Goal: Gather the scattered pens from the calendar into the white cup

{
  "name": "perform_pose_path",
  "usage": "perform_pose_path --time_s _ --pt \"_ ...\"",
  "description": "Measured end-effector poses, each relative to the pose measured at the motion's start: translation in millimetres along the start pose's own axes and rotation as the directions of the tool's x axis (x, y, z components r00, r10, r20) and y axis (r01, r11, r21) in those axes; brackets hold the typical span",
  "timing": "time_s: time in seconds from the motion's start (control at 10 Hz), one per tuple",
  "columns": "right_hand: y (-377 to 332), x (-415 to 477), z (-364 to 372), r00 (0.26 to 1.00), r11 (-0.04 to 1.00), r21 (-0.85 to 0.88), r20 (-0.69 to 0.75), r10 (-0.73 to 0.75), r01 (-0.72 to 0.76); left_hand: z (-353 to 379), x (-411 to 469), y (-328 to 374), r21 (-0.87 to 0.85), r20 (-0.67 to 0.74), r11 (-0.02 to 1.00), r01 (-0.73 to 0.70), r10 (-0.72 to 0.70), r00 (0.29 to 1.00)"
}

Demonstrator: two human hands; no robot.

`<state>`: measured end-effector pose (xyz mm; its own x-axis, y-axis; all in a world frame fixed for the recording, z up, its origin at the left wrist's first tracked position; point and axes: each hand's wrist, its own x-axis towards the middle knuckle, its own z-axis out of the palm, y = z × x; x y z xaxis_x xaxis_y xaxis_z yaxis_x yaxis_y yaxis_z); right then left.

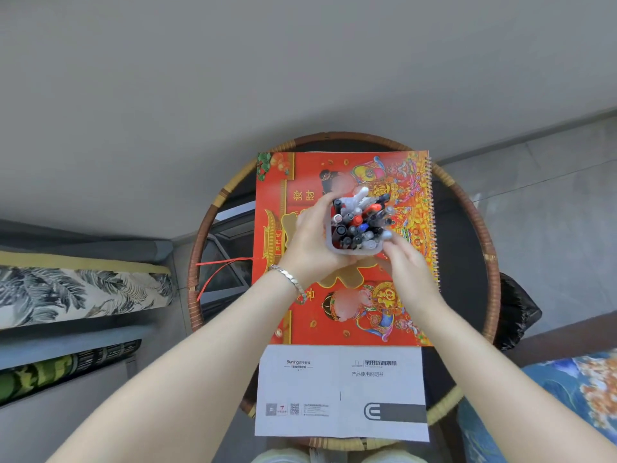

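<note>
A white cup (pixel 354 252) full of several pens (pixel 360 218) stands or hovers over the middle of the red spiral-bound calendar (pixel 347 315). My left hand (pixel 312 243) is wrapped around the cup's left side and holds it. My right hand (pixel 405 265) is at the cup's lower right edge, fingers touching the rim and wall. No loose pens show on the calendar's visible surface; the part under the hands is hidden.
The calendar lies on a round rattan-rimmed table (pixel 484 235) with a dark glass top. A white instruction booklet (pixel 340 392) overlaps the near edge. Cushioned seats (pixel 76 292) stand left; a blue patterned cushion (pixel 567 389) sits at the lower right.
</note>
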<state>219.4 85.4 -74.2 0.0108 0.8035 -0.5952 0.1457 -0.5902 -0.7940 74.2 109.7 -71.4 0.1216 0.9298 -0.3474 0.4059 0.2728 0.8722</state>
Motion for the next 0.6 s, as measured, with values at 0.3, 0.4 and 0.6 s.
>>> perform_pose_path --time_s 0.3,0.4,0.6 --pt "0.3 -11.9 5.3 0.998 0.978 -0.201 -0.024 0.052 -0.056 -7.9 -9.7 -18.4 0.226 0.081 0.963 0.15 -0.172 0.982" --pt "-19.3 -19.8 -4.6 0.985 0.866 -0.475 0.0 0.173 -0.152 -25.8 -20.7 -5.5 0.304 0.105 0.899 0.316 -0.361 0.927" --pt "-117.2 -54.4 -30.7 0.976 0.51 -0.86 0.107 0.189 -0.004 -90.8 -40.1 96.7 0.277 0.01 0.924 0.262 -0.275 0.961"
